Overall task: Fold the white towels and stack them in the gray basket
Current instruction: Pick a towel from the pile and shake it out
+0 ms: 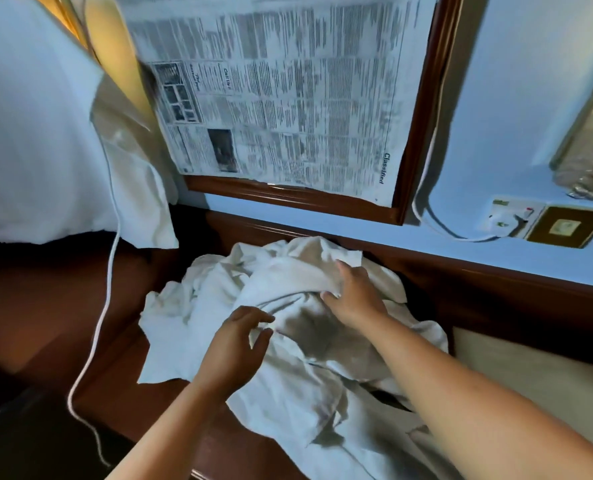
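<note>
White towels (281, 386) lie heaped, unfolded, on the wooden top (122, 341), the right hand (354, 296) pinching an upper fold and the left hand (239, 344) seemingly curled on cloth, so one needs pulling free and spreading.

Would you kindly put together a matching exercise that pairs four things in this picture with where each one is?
Column one:
1. right hand
2. newspaper
3. loose-ended white cord
4. white plug

Column two:
a. in the wall socket
b. gripping a fold of the white towels
c. hanging down left of the towels
d. over the wooden frame on the wall

Pairs: 1-b, 2-d, 3-c, 4-a.
</note>
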Motion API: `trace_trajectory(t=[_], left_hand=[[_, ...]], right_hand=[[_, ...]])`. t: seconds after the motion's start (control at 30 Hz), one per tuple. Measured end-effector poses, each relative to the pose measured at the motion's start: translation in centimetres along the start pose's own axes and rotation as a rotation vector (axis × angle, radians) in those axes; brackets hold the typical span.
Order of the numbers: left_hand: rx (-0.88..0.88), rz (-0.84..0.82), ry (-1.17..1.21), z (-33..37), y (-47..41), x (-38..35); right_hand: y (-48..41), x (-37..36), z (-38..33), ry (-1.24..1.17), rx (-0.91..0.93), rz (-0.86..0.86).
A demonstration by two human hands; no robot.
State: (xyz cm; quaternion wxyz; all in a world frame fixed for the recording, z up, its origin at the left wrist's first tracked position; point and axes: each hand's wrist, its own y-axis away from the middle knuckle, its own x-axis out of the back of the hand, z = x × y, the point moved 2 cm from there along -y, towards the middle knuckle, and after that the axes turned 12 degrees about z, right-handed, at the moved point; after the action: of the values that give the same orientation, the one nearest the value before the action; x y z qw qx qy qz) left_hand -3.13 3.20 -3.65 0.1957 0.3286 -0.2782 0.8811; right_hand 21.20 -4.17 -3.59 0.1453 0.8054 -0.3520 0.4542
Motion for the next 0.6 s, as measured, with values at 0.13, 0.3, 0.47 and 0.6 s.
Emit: trace_trajectory(t=[0.13, 0.3, 0.47, 0.6], left_hand=[[-0.014, 0.018, -0.007, -2.1, -0.4, 1.2], [0.039, 0.091, -0.1, -3.9, -1.6, 2.4], [0.109, 0.195, -0.045, 0.7, -7.0, 4.2], [0.179, 0.087, 0.205, 6.6, -11.7, 5.2]], right_hand=[[-2.8, -1.6, -1.4, 0.188, 0.051, 0.074], [-4.0, 1.2, -8.5, -0.132, 0.332, 0.251], [-5.5, 10.5, -16.1, -0.394, 0.558, 0.42], [-5.8, 22.4, -20.4, -0.529, 0.618, 0.641]])
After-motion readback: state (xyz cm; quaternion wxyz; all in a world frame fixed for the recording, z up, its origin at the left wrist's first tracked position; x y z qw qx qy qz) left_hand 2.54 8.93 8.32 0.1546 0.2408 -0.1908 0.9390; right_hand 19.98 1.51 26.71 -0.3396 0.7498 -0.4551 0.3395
